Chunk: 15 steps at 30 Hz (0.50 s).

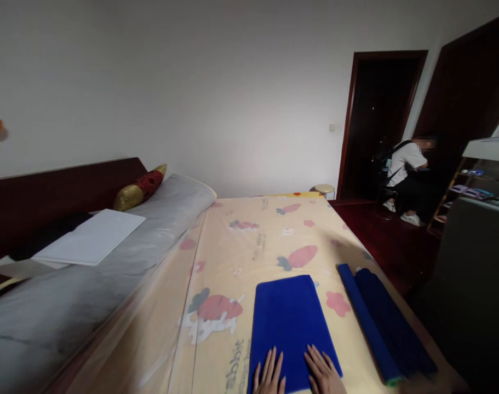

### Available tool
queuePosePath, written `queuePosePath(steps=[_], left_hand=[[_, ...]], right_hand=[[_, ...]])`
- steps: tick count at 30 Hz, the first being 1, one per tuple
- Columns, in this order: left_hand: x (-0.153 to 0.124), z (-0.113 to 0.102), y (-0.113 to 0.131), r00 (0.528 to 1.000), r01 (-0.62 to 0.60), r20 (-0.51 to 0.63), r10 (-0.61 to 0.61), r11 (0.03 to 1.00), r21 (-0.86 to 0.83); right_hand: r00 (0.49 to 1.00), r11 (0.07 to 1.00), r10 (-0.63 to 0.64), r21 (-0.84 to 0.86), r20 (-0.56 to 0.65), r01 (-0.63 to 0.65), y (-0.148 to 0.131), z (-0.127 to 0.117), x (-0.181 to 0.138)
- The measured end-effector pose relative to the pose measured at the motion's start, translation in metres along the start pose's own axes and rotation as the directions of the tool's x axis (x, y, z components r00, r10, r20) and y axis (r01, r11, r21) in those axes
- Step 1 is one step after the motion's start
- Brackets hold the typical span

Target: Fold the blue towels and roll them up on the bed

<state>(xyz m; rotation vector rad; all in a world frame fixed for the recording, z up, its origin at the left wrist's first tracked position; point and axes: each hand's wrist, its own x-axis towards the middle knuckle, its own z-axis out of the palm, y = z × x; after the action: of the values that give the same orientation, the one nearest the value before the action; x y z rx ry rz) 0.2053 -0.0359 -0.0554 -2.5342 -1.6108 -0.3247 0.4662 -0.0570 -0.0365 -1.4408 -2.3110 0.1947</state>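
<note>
A flat blue rectangular piece [288, 317], seemingly folded cloth, lies on the patterned bed cover. My left hand [269, 376] rests palm down on its near left part, fingers extended. Across from it, my right hand [323, 372] presses flat on the near right part with fingers spread. Neither hand grips anything. To the right lie a narrow blue roll [366, 323] with a green tip at its near end and a wider dark blue bundle [391, 317] beside it. My wrists are cut off by the bottom edge.
The bed cover [224, 246] shows carrots and rabbits. On the left are a grey quilt [162, 224], a white board-like item [93, 238] and a red-gold cushion [140, 189]. A seated person [405, 164], a round stool [324, 189] and a dark cabinet [471, 273] stand beyond the bed's right side.
</note>
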Motion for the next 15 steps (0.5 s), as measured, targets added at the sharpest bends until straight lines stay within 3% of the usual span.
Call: queuePosePath(steps=[4,8,12,15], left_hand=[[-0.034,-0.002,-0.023,1.000,-0.016,-0.021,0.016,1.000,0.011],[-0.056,-0.004,-0.031,0.990,0.087,-0.115,-0.081,0.995,0.049],[-0.052,-0.025,-0.037,0.971,0.014,-0.239,-0.002,0.999,0.049],[-0.041,-0.054,-0.041,0.979,-0.027,-0.201,0.016,0.998,-0.050]], right_hand=[[0.990,0.991,0.080,0.101,0.113,-0.092,0.020,-0.023,-0.033],[0.970,0.956,0.193,0.192,0.147,-0.220,0.031,-0.039,-0.049],[0.975,0.951,0.216,0.213,0.059,-0.224,0.038,-0.036,-0.047],[0.967,0.956,0.238,0.196,-0.087,-0.217,0.040,-0.033,-0.042]])
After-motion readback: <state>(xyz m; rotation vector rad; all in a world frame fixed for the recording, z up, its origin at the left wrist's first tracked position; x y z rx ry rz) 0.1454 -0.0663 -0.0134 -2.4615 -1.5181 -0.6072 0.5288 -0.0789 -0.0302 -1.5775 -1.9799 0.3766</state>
